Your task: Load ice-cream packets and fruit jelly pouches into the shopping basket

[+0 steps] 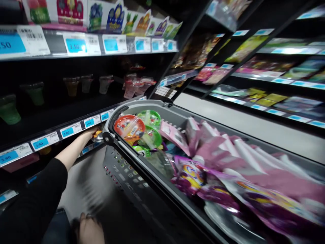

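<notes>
My left hand (93,133), at the end of a black sleeve, reaches to the lower shelf edge. Its fingers close on a small orange and silver packet (97,136), partly hidden behind the corner of a grey shopping basket (122,169). Low in view is my right hand (90,230), blurred, with a ring on one finger; whether it holds anything does not show. Inside the basket lie a red-lidded cup (129,128), green-lidded cups (150,137), pink packs (218,145) and purple bags (189,173).
Price tags line the lower shelf edge (71,130) on the left. Several clear cups (35,92) stand in the dark shelf above it. Display boxes (115,17) fill the upper shelf. Across the pale floor (203,108), more shelves (276,73) hold bagged goods.
</notes>
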The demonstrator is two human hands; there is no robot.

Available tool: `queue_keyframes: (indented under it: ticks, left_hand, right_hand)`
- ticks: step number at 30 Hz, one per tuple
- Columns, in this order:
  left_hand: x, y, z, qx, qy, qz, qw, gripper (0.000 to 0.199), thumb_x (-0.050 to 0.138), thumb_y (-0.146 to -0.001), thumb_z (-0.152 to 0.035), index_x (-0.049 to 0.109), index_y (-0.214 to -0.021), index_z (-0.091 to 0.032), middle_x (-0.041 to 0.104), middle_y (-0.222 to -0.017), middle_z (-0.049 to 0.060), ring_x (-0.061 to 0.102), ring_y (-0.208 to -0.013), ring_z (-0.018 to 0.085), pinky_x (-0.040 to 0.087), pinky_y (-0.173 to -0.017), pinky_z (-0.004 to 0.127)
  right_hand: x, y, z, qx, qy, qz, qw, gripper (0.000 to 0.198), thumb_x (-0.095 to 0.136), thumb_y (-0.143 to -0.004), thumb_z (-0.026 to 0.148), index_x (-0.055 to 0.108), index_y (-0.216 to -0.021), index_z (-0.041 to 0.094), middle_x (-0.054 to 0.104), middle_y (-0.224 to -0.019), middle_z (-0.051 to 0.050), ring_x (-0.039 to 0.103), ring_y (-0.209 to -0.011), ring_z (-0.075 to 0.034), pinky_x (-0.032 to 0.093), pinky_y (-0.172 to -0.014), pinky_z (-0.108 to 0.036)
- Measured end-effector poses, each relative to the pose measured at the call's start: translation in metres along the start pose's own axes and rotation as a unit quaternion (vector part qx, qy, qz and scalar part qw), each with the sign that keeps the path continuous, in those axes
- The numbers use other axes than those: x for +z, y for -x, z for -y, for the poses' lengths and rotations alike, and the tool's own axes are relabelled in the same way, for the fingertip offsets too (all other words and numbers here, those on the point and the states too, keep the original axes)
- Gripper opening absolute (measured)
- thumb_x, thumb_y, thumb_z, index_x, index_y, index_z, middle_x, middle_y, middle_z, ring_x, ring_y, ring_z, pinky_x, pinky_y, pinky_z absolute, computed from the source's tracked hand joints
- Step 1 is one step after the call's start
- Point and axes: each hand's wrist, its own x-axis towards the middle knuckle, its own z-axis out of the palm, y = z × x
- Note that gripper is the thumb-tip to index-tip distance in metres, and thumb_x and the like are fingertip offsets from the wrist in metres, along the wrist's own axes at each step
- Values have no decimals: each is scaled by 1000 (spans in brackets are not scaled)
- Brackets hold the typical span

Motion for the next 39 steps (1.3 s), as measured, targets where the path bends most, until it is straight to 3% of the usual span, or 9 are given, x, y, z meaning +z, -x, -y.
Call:
queue_keyframes:
  ticks: [5,8,11,15,18,25,32,37,39]
  left_hand:
    - [-16,77,20,-74,28,33,996,13,46,-82,-12,54,-91,-8,58,-76,5,55,-62,11,47,-59,26]
    - [-38,156,55,-44,85,58,994,40,47,-60,1,52,-98,-10,62,-79,8,59,-64,16,49,-63,30]
    - [-56,224,97,-28,128,14,991,67,50,-50,-2,40,-115,-15,64,-86,8,62,-73,20,49,-69,31]
    - [-63,264,146,6,127,-45,991,75,56,-55,-7,29,-124,-16,63,-90,8,62,-77,22,48,-70,31]
    - [-61,262,164,41,118,-47,991,63,61,-69,-19,31,-124,-16,60,-102,9,60,-88,22,46,-77,28]
    - [-66,263,153,113,198,-9,974,77,64,-72,-22,19,-135,-30,35,-138,5,46,-117,21,41,-95,29]
    - [-90,275,150,8,200,40,979,63,72,-60,-12,40,-115,-5,62,-101,17,60,-93,26,46,-87,35]
    - [-93,280,152,10,148,41,988,57,70,-61,-12,44,-112,-11,64,-100,12,60,-93,26,47,-82,36]
    - [-92,283,149,34,112,39,992,59,70,-60,-11,44,-113,-12,62,-104,12,59,-95,25,46,-84,35]
  right_hand:
    - [-27,14,-9,44,-36,-7,998,39,34,-80,4,61,-109,7,62,-100,-19,59,-94,-30,46,-81,-43]
    - [-47,15,-18,124,-229,-45,965,40,22,-87,8,60,-99,3,61,-97,-23,60,-95,-29,45,-82,-40]
    - [-53,13,-12,71,-476,-82,873,44,9,-94,28,41,-118,10,53,-116,-19,61,-94,-17,49,-74,-26]
    - [-27,20,16,-68,-744,-79,660,48,49,-81,47,33,-117,20,54,-112,-10,60,-93,-18,49,-76,-29]
    - [-10,27,30,-55,-785,-87,610,72,73,-58,33,33,-117,22,57,-95,-4,60,-87,-21,47,-80,-34]
    - [-33,34,22,-120,-866,0,486,65,72,-61,20,38,-116,19,57,-110,-9,57,-101,-22,42,-90,-35]
    - [-23,35,32,-183,-825,-10,534,49,67,-71,28,47,-115,22,58,-113,-6,55,-103,-22,42,-90,-35]
    - [-19,33,27,-181,-646,-129,730,42,60,-76,39,54,-112,19,58,-112,-8,52,-105,-24,38,-94,-38]
    - [-22,33,23,-195,-613,-137,753,43,59,-76,42,55,-110,17,58,-110,-9,53,-102,-24,40,-92,-38]
